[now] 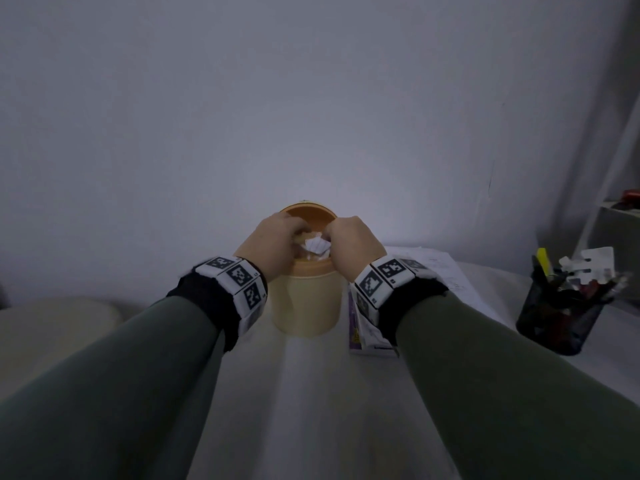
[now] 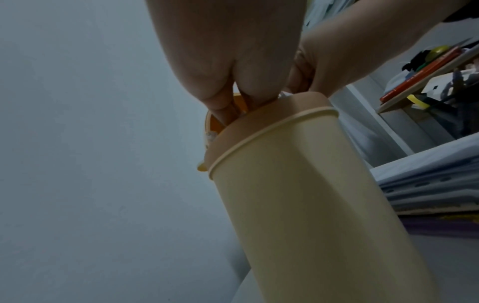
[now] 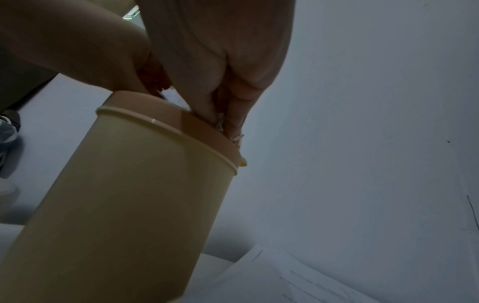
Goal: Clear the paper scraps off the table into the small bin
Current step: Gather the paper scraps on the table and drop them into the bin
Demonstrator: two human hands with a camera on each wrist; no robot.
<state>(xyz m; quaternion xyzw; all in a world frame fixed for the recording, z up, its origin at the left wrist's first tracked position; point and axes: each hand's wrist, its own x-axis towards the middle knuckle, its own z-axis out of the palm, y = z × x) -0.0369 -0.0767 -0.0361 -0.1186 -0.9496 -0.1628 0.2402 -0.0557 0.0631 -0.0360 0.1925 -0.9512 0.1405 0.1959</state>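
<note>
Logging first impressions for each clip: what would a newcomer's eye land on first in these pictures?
Dead centre in the head view, both hands meet over the mouth of the small bin, a cream tub with an orange flip lid standing near the wall. The left hand and right hand are pushing white paper scraps down through the opening. To the right, a black mesh pen holder stands on the table.
</note>
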